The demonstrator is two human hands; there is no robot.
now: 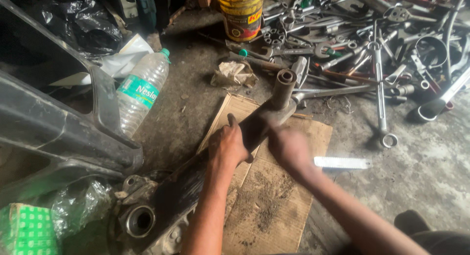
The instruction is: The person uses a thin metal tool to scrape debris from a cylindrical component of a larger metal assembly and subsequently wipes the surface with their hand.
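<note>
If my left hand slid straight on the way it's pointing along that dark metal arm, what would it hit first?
The left hand points up and right along the dark metal arm. The first thing in that line looks to be the upright tube at the arm's end, before the pile of spanners. Depth is hard to judge.

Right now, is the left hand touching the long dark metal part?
Touching. The head view shows the left hand pressed flat on the long dark metal part, thumb raised, no gap visible.

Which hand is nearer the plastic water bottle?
Left. The left hand rests on the long dark metal part, right of and below the water bottle. The right hand, blurred, is farther right, over the cardboard.
</note>
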